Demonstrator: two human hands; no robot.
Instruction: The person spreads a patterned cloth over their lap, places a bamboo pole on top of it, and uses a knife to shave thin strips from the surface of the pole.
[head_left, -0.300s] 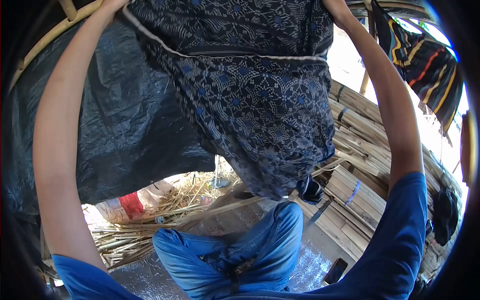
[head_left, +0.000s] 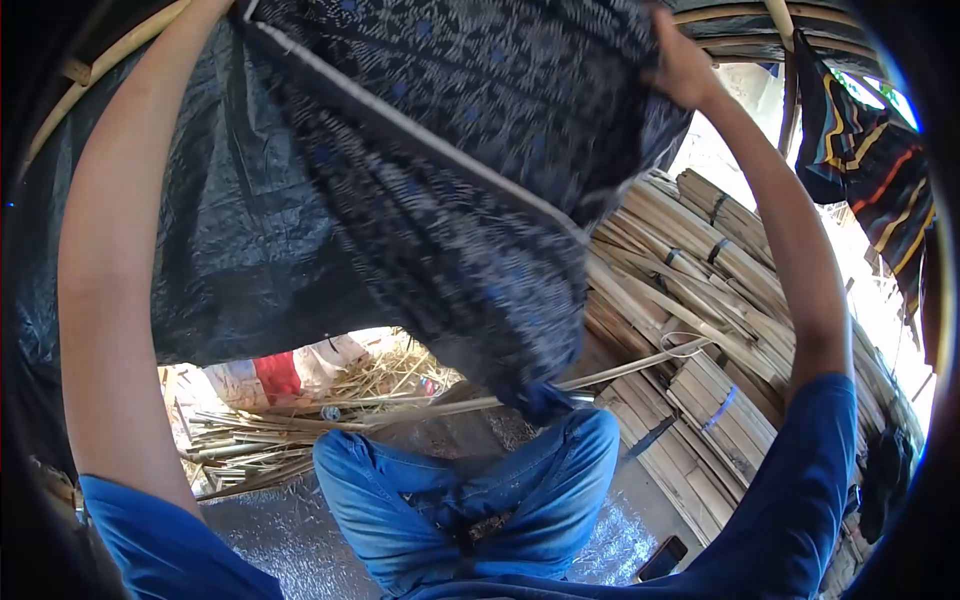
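A dark patterned cloth with blue dots and a pale seam line hangs in front of me, its lower tip just above my crossed legs. At its upper right edge, my right hand is closed on the fabric. My left arm reaches up to the cloth's upper left corner, but the left hand itself is cut off by the top of the view. Parts of the cloth are blurred.
Dark plastic sheeting hangs at the left. Bundled bamboo slats lie at the right. Thin sticks and a red and white sack are behind my knees. A phone lies on the floor; a striped cloth hangs at far right.
The cloth has swung and tilted, its seam now slanting down to the right. My right hand has dropped a little and come into fuller view. The left hand has passed out of view.
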